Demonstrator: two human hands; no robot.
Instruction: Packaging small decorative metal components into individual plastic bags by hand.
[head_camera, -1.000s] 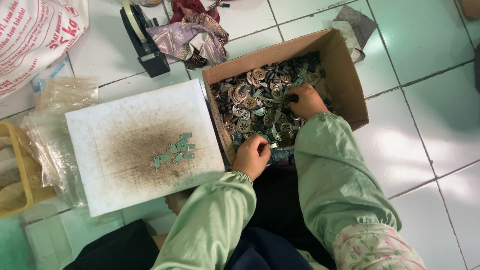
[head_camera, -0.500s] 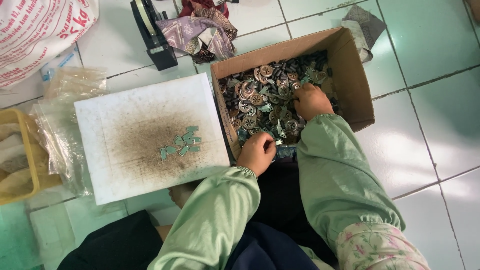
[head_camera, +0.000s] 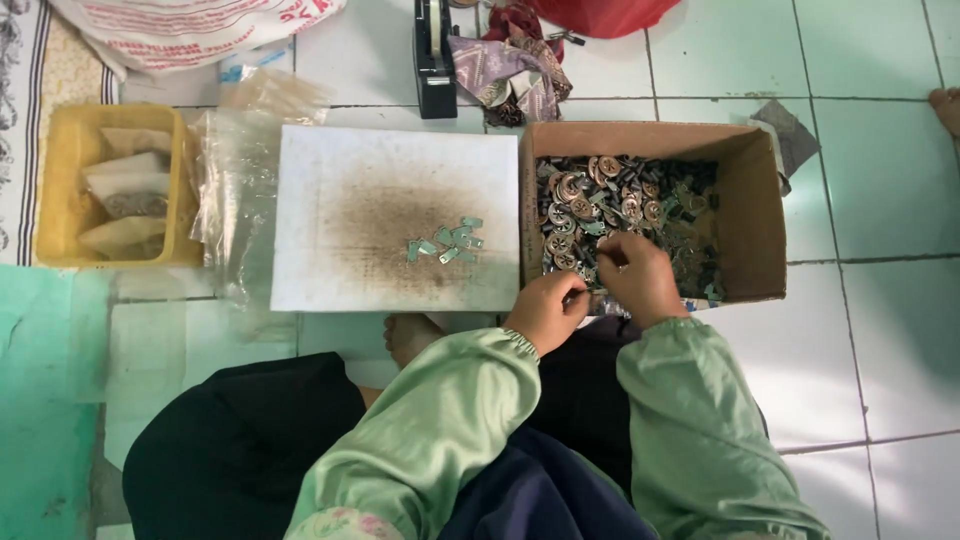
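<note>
Hands have drawn together since the earlier frame: the right hand (head_camera: 640, 278), then deeper in the cardboard box (head_camera: 760, 210), now sits at its near edge, just beside the left hand (head_camera: 547, 308). The view has also squared up, so the white board (head_camera: 340, 170) lies level rather than tilted. Fingers of both hands are curled and pinched together; a thin dark piece shows at the left fingertips, though whether it is clamped cannot be told.

The box stands right of the board, touching it, and holds a heap of small metal parts (head_camera: 610, 205): round coppery discs mixed with grey and greenish bits, dull and tarnished. Small green tabs (head_camera: 447, 242) lie in a loose cluster on the board's brown-stained middle. To the far left are a yellow basket (head_camera: 60, 150) and clear plastic bags (head_camera: 235, 190); a black tape dispenser (head_camera: 433, 60) stands at the far edge.
</note>
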